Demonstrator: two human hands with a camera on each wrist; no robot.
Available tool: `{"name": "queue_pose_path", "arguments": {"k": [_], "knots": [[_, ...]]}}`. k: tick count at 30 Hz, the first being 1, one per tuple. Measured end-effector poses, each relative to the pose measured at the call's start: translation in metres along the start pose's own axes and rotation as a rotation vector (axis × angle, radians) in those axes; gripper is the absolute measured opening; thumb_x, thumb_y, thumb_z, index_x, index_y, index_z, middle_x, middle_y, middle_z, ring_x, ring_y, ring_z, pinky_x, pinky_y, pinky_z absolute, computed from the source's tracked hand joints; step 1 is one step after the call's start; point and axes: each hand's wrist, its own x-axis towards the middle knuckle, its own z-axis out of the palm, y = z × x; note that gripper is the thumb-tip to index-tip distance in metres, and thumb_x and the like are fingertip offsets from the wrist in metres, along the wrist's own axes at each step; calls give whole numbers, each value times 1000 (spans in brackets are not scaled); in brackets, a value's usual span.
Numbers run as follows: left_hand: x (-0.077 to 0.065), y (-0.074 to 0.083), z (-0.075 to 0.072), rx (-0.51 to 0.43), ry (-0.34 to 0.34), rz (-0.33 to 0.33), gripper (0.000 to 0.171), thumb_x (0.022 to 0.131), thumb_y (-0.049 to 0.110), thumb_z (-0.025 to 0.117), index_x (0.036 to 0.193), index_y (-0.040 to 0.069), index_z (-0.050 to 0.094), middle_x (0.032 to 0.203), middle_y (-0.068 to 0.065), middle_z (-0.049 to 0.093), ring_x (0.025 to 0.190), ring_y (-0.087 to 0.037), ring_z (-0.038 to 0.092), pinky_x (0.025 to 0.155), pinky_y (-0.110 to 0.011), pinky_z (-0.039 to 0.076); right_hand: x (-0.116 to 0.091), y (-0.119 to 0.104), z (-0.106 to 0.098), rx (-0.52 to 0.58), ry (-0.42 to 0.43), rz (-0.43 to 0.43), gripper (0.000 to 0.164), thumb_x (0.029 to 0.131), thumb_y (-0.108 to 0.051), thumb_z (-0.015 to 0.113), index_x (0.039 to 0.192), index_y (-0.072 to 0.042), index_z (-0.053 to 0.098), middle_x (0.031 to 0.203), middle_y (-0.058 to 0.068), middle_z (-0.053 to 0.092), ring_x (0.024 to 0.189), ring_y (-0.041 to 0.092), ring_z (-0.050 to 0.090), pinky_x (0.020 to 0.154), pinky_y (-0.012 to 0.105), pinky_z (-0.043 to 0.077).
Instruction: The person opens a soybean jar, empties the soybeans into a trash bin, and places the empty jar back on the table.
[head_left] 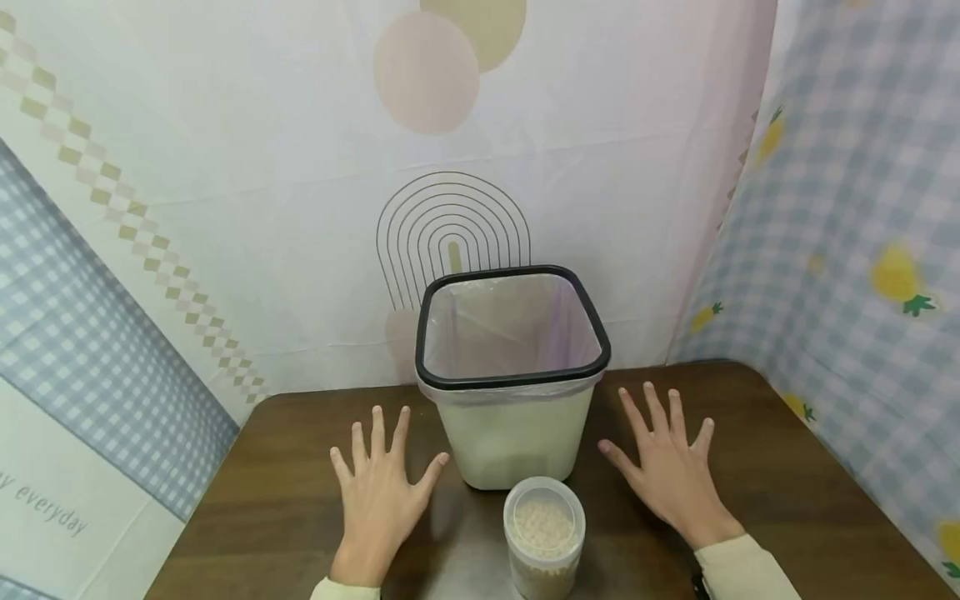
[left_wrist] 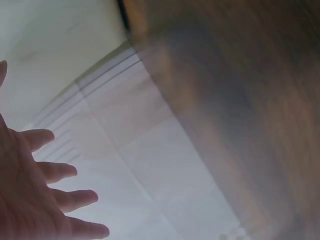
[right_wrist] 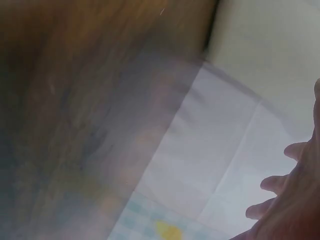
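Note:
In the head view a pale green trash can [head_left: 517, 437] with a black rim and a clear bag liner stands upright at the back of the table. In front of it is a clear lidded jar [head_left: 545, 537], holding small beige pieces. My left hand [head_left: 381, 500] is spread palm down, left of the can and jar, touching neither. On the other side, my right hand [head_left: 670, 471] is spread in the same way, apart from both. Each wrist view shows straight, separated fingers with nothing in them: left hand [left_wrist: 30, 190], right hand [right_wrist: 295, 195].
A dark wooden table [head_left: 277, 492] with a rounded back corner lies under everything. Behind it hangs a white patterned cloth [head_left: 315, 250]. Blue checked cloth with pineapples [head_left: 847, 275] borders the right side, and more checked cloth [head_left: 97, 350] the left.

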Motion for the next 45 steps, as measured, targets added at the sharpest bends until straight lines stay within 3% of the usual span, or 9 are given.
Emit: {"name": "queue_pose_path", "arguments": {"k": [10, 19, 22, 25, 27, 32, 36, 40, 45], "knots": [[-33, 13, -22, -52, -68, 48, 96, 94, 82, 51, 167, 23, 32, 171, -23, 24, 155, -52, 24, 119, -81, 12, -29, -25, -20, 35, -67, -6, 85, 105, -65, 51, 171, -23, 18, 174, 23, 14, 156, 56, 10, 106, 93, 7], [-65, 40, -34, -455, -272, 312, 101, 89, 68, 74, 168, 25, 28, 169, -11, 35, 149, -41, 43, 106, -68, 48, -70, -46, -30, 348, -60, -191, 106, 85, -51, 86, 168, -24, 25, 162, 27, 38, 142, 55, 41, 94, 84, 42], [-69, 48, -25, -571, -242, 468, 99, 88, 58, 80, 167, 26, 29, 166, -8, 41, 145, -31, 49, 102, -57, 55, -79, -48, -20, 503, -35, -329, 112, 80, -39, 93, 168, -19, 27, 159, 17, 44, 147, 29, 43, 98, 62, 54], [-66, 55, -13, -635, -168, 640, 94, 92, 54, 79, 166, 19, 33, 159, -13, 47, 143, -25, 51, 105, -45, 55, -79, -42, 5, 671, -42, -449, 106, 87, -48, 86, 167, -11, 27, 162, 10, 43, 148, 6, 36, 102, 38, 52], [-63, 60, -8, -644, -156, 700, 91, 94, 55, 76, 164, 16, 33, 157, -15, 47, 143, -24, 50, 106, -43, 54, -77, -31, 35, 778, -72, -518, 104, 92, -52, 80, 167, -6, 24, 166, 10, 39, 150, 7, 34, 106, 32, 47], [-59, 78, -7, -616, -260, 634, 95, 92, 59, 77, 166, 25, 28, 162, -4, 42, 141, -20, 51, 104, -42, 56, -75, -23, 83, 1023, -202, -502, 106, 91, -24, 85, 167, -2, 14, 170, 8, 31, 150, 8, 35, 106, 28, 47], [-56, 87, -8, -632, -330, 569, 89, 93, 58, 75, 165, 28, 32, 161, 5, 42, 139, -16, 52, 105, -41, 55, -77, -52, 57, 1174, -256, -343, 98, 87, -1, 82, 165, -7, 23, 159, -3, 43, 138, 2, 46, 101, 22, 47], [-55, 88, -7, -633, -305, 568, 86, 93, 56, 76, 162, 19, 40, 155, 3, 48, 132, -14, 57, 103, -37, 56, -78, -71, 42, 1219, -245, -222, 85, 85, 2, 79, 158, -5, 36, 146, -7, 52, 127, 2, 51, 97, 23, 47], [-55, 89, -5, -593, -237, 564, 87, 89, 60, 79, 156, 14, 46, 145, 3, 53, 118, -10, 62, 93, -32, 59, -81, -55, 82, 1193, -222, -138, 89, 81, -3, 88, 157, -11, 42, 145, 2, 57, 124, 7, 56, 97, 26, 49]]}}
